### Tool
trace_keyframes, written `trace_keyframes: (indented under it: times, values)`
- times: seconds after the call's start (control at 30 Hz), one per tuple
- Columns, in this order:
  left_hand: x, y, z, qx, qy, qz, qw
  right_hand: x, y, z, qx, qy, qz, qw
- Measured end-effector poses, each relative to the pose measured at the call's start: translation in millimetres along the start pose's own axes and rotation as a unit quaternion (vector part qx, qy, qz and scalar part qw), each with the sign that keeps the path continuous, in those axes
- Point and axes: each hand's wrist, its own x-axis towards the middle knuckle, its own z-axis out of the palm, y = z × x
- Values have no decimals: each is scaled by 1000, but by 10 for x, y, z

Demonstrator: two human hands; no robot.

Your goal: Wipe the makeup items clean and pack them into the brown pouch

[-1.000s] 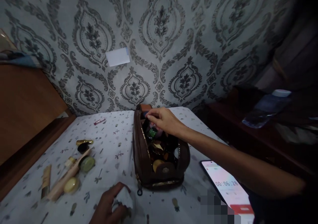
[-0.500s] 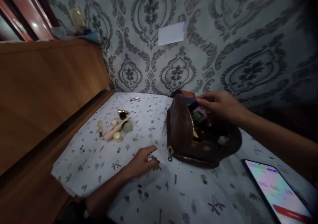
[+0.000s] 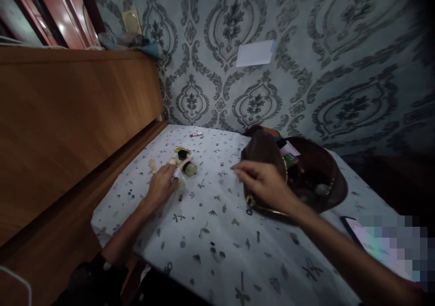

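Note:
My left hand [image 3: 161, 186] lies over a small group of cosmetics, its fingertips at a pale, round-topped item; whether it grips anything is hidden. Just right of it rests a green jar [image 3: 190, 169] with a dark lid. Behind are a small black jar [image 3: 182, 155] and a gold tube [image 3: 182, 150]. My right hand [image 3: 261, 179] hovers in front of the brown bag [image 3: 261, 148], thumb and forefinger pinched, and what may be between them is too small to make out. The bag is unzipped, with a green and pink packet [image 3: 291, 154] showing inside.
A phone [image 3: 370, 240] lies at the right, partly pixelated. A thin pink tube [image 3: 196, 135] sits near the back of the patterned cloth [image 3: 217, 224]. Wooden furniture [image 3: 84, 102] borders the left; a patterned wall [image 3: 220, 79] stands behind.
My left hand has moved left and forward onto the cosmetics. My right hand has come out of the bag and moved left. The view has shifted slightly.

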Motion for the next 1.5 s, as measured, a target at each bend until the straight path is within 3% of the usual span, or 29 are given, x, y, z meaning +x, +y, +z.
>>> trace_keyframes:
  times: [0.13, 0.23, 0.37, 0.5, 0.7, 0.83, 0.93, 1.03, 1.1, 1.2, 1.33, 1.5]
  values:
    - [65, -343, -140, 66, -17, -134, 989, -152, -36, 635, -5, -115, -7, 993]
    - [108, -568, -154, 67, -39, -192, 978, -170, -73, 996, 42, -160, 14, 986]
    - [143, -726, -97, 54, -72, -221, 971, -157, -75, 1372, 168, -184, 71, 966]
    - [161, -776, -82, 37, -69, -241, 967, -227, 4, 1612, 262, -158, 108, 946]
    - [79, -713, -192, -36, -16, -252, 967, -348, 79, 1643, 323, -115, 146, 928]
    - [-96, -284, -104, -229, 43, -153, 961, -400, 52, 1645, 423, -94, 179, 883]
    - [-276, 158, 89, -337, -3, -53, 940, -490, 32, 1653, 494, -67, 197, 844]
    - [-410, 474, 284, -332, -71, -44, 940, -616, 50, 1626, 531, -34, 222, 817]
    - [-444, 581, 381, -319, -82, -37, 944, -693, 80, 1589, 540, -15, 232, 809]
    - [-459, 650, 468, -315, -76, -1, 946, -762, 113, 1527, 527, 0, 231, 818]
    - [-456, 684, 488, -316, -86, 3, 945, -772, 94, 1470, 479, -12, 212, 852]
    - [-255, 603, 399, -321, 2, -8, 947, -784, 42, 1425, 431, -97, 174, 880]
